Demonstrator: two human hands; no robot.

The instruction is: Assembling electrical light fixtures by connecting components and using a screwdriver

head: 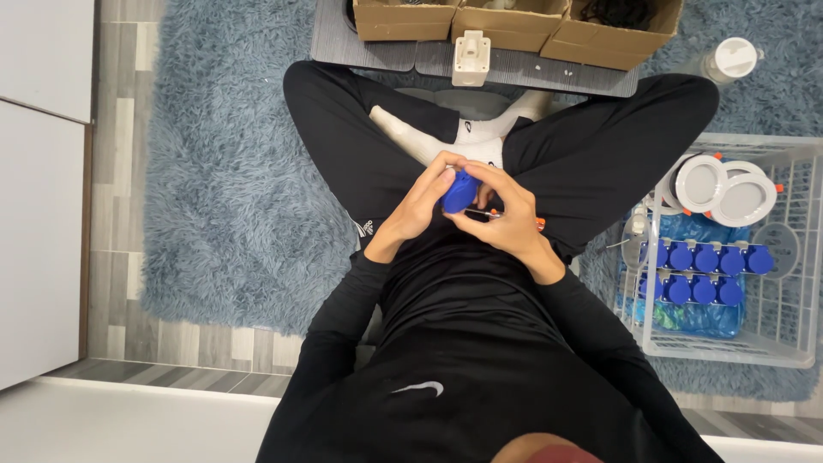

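While the person sits cross-legged on a blue shaggy rug (231,206), this shows from left to right:

- left hand (417,208), its grip closed on a small blue plastic piece (459,193) held over the lap
- right hand (507,219), its grip closed on the same piece from the other side
- white wire basket (797,257) beside the right knee, holding rows of blue caps (705,273) and round white discs (720,184)
- cardboard boxes (506,21) beyond the feet

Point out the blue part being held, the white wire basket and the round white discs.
Blue part (459,192): head view, its exposed side.
White wire basket (801,257): head view, right wall.
Round white discs (701,183): head view, left disc's face.
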